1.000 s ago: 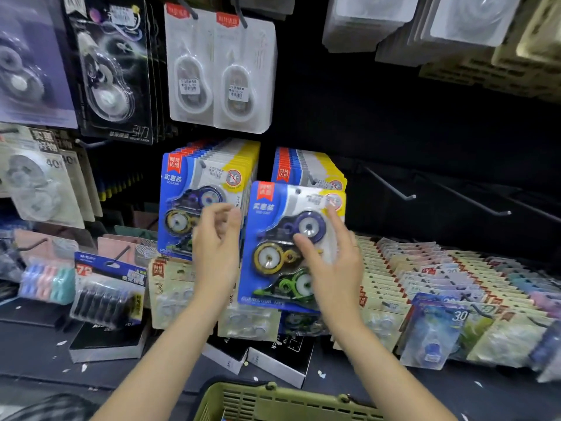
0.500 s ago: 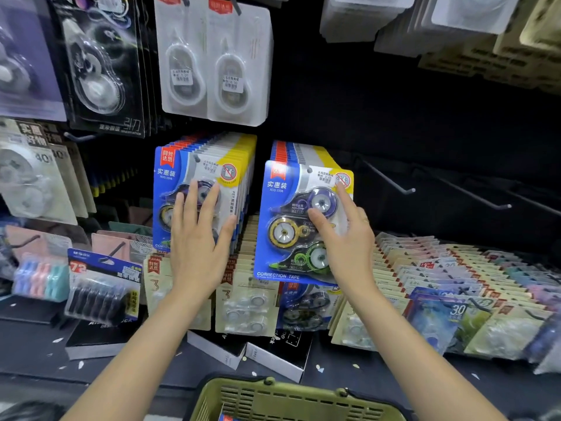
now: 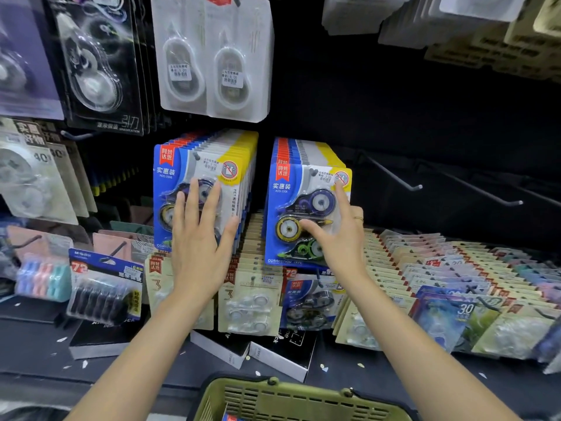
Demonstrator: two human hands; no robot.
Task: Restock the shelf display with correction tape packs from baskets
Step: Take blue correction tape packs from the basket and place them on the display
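From the head camera, we see the left hand (image 3: 198,238) laid flat, fingers straight, against the front pack of the left stack of correction tape packs (image 3: 206,177). The right hand (image 3: 337,235), fingers spread and released, presses the front correction tape pack (image 3: 303,189) hanging on the right stack's peg. A green basket (image 3: 300,399) sits below.
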